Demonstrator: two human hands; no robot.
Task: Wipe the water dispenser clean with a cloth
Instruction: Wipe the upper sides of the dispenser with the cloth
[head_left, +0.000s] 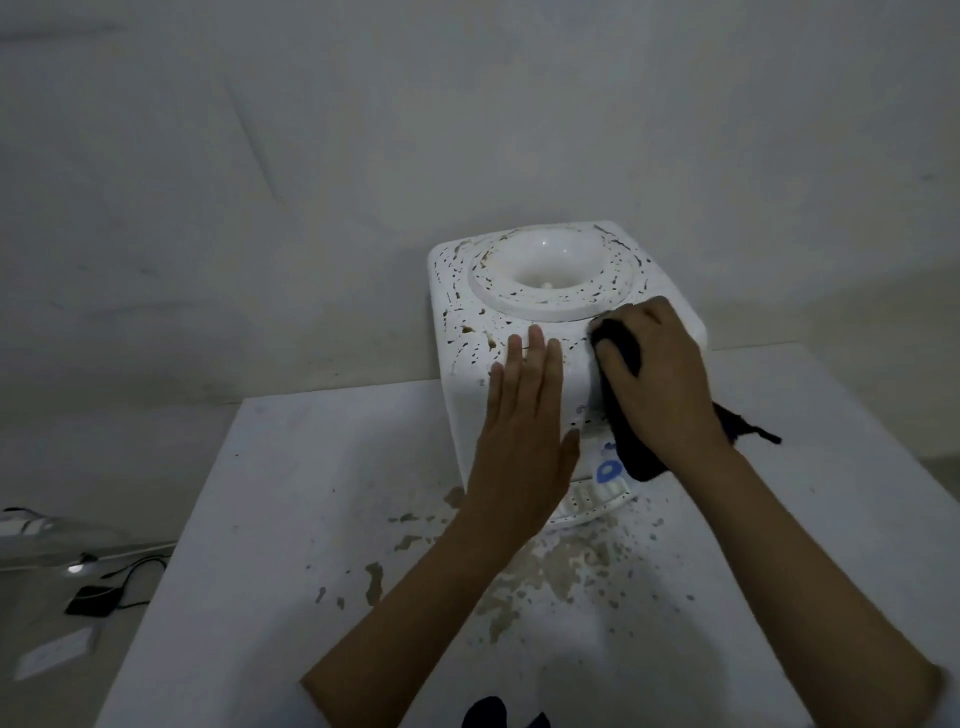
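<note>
Nearest the camera, two bare forearms reach forward over a white desk (291, 493) whose top is blotched with brownish stains and chipped patches just in front of the water dispenser (519, 332). The dispenser stands at the far middle of the desk, close to the wall, a white box with a round bowl-shaped opening in its top and dark specks scattered over the top surface and the near-left corner.

The left hand (524, 426) lies flat against the front face of the dispenser, fingers stretched out and holding nothing; it looks placed there to steady the box so it does not slide under the rubbing. The right hand (660, 374) is closed around a dark cloth (621, 353), pressing it on the top front edge at the right side, just beside the raised ring of the opening. The loose tail of the cloth hangs down over the front, partly covering a blue tap (608, 471) above the drip tray (597, 500).

The patch around the cloth looks cleaner than the speckled left side, so most of the top probably remains to be wiped.

Off the desk at the left, a dark cable (137, 569) lies on the floor.
</note>
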